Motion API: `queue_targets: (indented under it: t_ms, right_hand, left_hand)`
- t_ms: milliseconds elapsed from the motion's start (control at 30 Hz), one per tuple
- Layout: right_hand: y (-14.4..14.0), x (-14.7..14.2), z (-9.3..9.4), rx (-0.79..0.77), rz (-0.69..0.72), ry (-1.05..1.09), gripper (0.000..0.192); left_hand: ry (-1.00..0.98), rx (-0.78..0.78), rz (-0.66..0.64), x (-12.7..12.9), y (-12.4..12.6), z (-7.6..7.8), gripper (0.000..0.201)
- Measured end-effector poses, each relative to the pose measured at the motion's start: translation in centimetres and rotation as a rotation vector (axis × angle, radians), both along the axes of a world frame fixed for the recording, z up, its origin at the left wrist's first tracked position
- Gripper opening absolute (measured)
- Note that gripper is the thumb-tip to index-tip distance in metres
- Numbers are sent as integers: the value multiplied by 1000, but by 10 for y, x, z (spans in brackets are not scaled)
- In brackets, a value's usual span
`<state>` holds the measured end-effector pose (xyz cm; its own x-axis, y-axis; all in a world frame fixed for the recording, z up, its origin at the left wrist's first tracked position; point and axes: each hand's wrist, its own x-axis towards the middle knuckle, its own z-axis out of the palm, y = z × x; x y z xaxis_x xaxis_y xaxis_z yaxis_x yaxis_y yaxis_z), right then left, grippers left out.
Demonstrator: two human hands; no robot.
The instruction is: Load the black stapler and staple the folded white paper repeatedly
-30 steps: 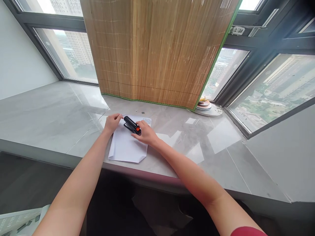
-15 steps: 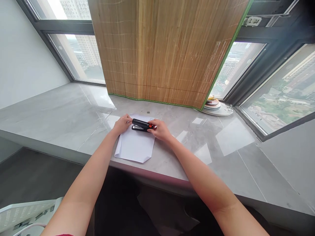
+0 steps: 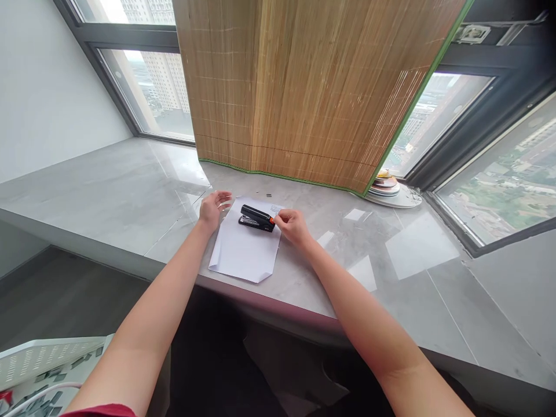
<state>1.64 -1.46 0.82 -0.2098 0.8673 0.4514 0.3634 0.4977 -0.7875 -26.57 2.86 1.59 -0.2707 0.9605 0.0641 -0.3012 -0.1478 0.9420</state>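
Note:
A black stapler (image 3: pixel 256 218) with an orange end lies across the top of a white sheet of paper (image 3: pixel 245 252) on the grey stone sill (image 3: pixel 130 197). My right hand (image 3: pixel 292 226) pinches the stapler's orange end with its fingertips. My left hand (image 3: pixel 213 208) hovers at the paper's upper left corner, fingers spread and holding nothing, a little apart from the stapler's other end. The paper's lower corners are folded in.
A bamboo blind (image 3: pixel 313 92) hangs down to the sill behind the paper. A stack of plates (image 3: pixel 391 190) sits at the back right by the window frame. A white perforated basket (image 3: pixel 39 370) is at the lower left, below the sill's front edge.
The stapler has turned to lie crosswise on the paper. My left hand has let go of its end and opened. My right hand has slid to the orange end.

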Motion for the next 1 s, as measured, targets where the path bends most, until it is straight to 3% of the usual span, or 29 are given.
queue_targets:
  t_ms: [133,367,433,500,567,667,767,900,1000]
  right_hand:
    - [1,-4,-3,-72,-36,36,44]
    - [-2,-3,2,0,-74,78,33]
    - [0,-9,3,-12,-38,10,32]
    - [2,-19,2,-48,5,-159,44]
    - [2,-29,2,-43,1,-349,40]
    - [-3,-41,7,128,-69,-519,26]
    - [-8,-51,19,384,-89,-552,31]
    - [-4,-70,33,642,61,-595,39]
    - [1,-83,34,697,152,-653,39]
  left_hand:
    - [-59,-5,18,-3,0,0,30]
    - [-215,60,-76,-5,1,-2,33]
    - [-276,58,-99,-6,0,-1,35]
    - [-334,55,-111,-7,0,-2,35]
    - [-395,43,-119,-8,1,-3,34]
    - [-486,8,-119,-9,3,-5,33]
    - [-600,-21,-141,-8,1,-3,37]
    - [-729,-30,-188,-7,-7,4,44]
    - [-790,-30,-169,-8,-12,8,43]
